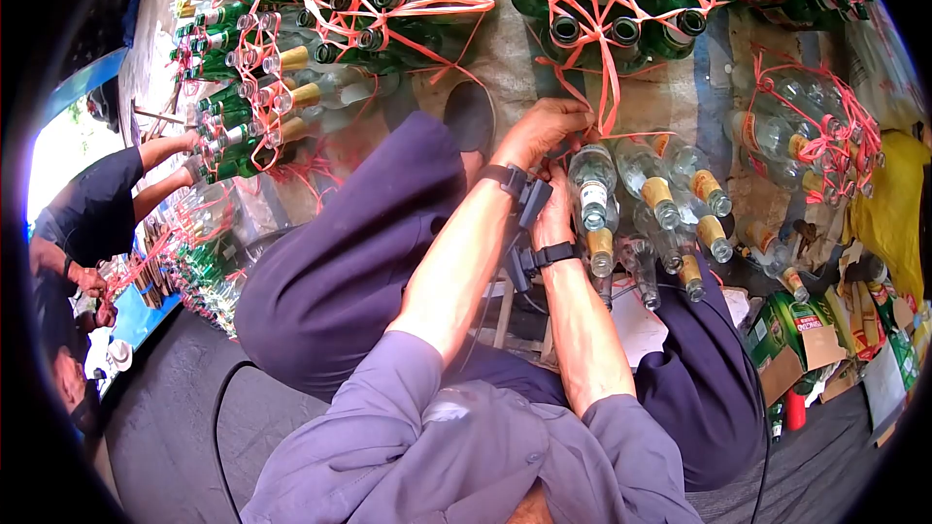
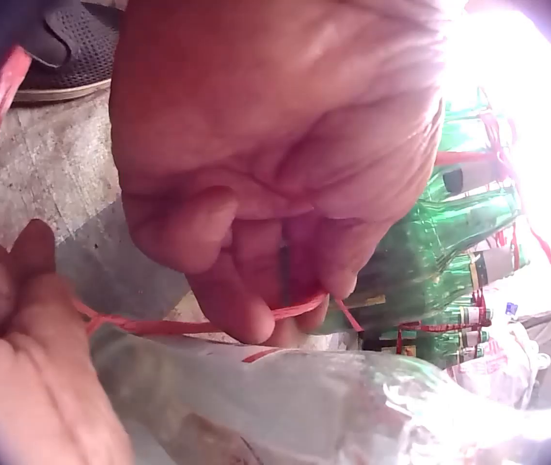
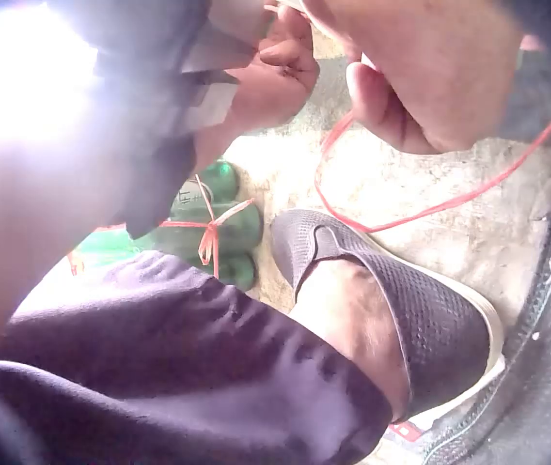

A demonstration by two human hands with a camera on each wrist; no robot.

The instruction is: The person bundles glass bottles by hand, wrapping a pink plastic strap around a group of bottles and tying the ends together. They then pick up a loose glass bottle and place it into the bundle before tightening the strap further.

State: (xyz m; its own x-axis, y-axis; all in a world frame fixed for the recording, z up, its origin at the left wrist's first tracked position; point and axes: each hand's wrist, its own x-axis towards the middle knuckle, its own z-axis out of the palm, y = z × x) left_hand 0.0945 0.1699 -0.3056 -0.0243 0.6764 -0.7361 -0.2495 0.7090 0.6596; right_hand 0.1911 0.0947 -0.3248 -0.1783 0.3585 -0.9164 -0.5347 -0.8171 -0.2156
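Note:
Pink plastic twine (image 2: 173, 327) runs tight between my two hands, just above a clear glass bottle (image 2: 246, 397). My left hand (image 1: 544, 131) pinches it, with curled fingers facing down in the left wrist view. Below it in the head view, my right hand (image 1: 555, 206) holds the twine between thumb and finger, close beside the bottle cluster. A loose loop of twine hangs under the hands in the right wrist view. Several clear bottles with gold neck labels (image 1: 657, 191) lie together right of my hands, necks toward me.
Green bottles (image 1: 607, 29) bound with pink twine stand in bundles ahead, more at left (image 1: 233, 102). A tied bundle of clear bottles (image 1: 806, 126) lies at right, near cardboard cartons (image 1: 801, 330). My shoe (image 3: 392, 300) is on the floor. Another person's hands (image 1: 89, 281) show at far left.

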